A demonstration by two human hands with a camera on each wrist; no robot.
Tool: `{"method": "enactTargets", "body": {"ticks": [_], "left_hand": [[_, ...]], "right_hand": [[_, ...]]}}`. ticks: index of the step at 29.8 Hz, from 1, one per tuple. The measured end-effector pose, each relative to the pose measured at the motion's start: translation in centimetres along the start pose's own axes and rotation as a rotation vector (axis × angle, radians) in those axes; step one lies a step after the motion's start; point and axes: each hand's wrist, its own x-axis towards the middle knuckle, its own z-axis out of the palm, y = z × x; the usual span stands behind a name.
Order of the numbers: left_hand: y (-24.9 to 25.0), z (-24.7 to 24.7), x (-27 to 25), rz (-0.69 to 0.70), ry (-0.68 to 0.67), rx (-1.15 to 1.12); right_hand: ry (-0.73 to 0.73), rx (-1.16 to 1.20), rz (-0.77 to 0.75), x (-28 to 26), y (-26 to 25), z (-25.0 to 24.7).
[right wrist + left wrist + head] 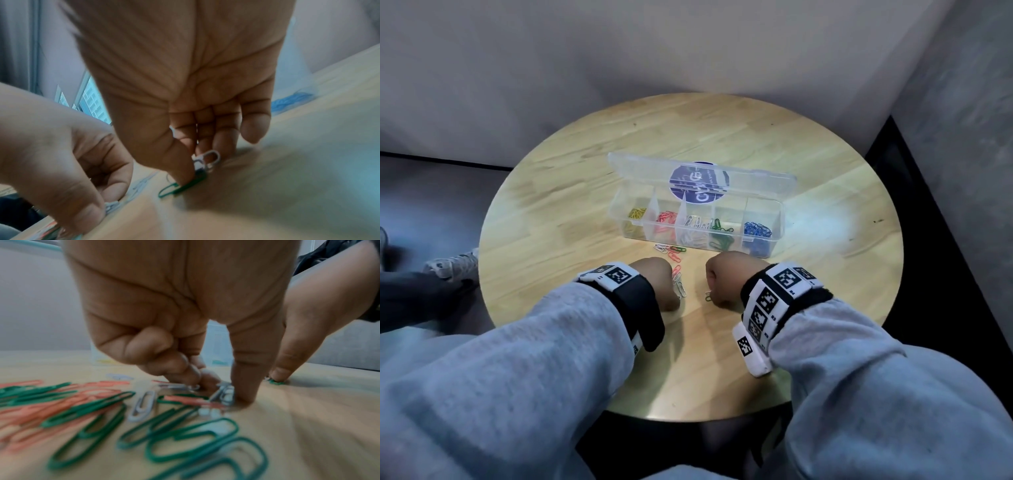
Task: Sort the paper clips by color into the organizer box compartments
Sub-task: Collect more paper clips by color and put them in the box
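The clear organizer box (pixel 780 219) stands open mid-table, holding yellow (pixel 637 213), red (pixel 666 217), white (pixel 697 224), green (pixel 720 226) and blue clips (pixel 756 229) in separate compartments. Loose red, green and white clips (pixel 671 250) lie in front of it. My left hand (pixel 218 389) reaches down to the table, thumb and curled fingers pinching white clips (pixel 223 395). Just to its right, my right hand (pixel 197 164) pinches a white clip (pixel 211 157), and its thumb presses a green clip (pixel 180 186) on the wood.
The round wooden table (pixel 825 274) sits in a corner between grey walls. The box lid (pixel 756 180) with a dark round sticker leans back behind the compartments. Loose green clips (pixel 185 443) and red clips (pixel 41 410) lie close under my left wrist.
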Motion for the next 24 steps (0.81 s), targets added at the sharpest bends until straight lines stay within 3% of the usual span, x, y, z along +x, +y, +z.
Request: {"method": "enactTargets", "body": {"ticks": [5, 11, 15, 20, 24], "left_hand": [[0.4, 0.1, -0.1, 0.026, 0.068, 0.081], [0.4, -0.2, -0.3, 0.032, 0.05, 0.061], [0.2, -0.3, -0.6, 0.02, 0.041, 0.012], [0.1, -0.3, -1.0, 0.042, 0.05, -0.008], [-0.4, -0.6, -1.5, 0.068, 0.056, -0.075]], "right_hand": [[-0.01, 0.11, 0.03, -0.3, 0.7, -0.6], [-0.007, 0.536, 0.102, -0.3, 1.9, -1.3], [-0.11, 0.923, 0.145, -0.2, 1.9, -1.2], [-0.121, 1.027, 0.152, 1.0, 0.9, -0.4], [-0.082, 0.914, 0.099, 1.2, 0.1, -0.1]]}}
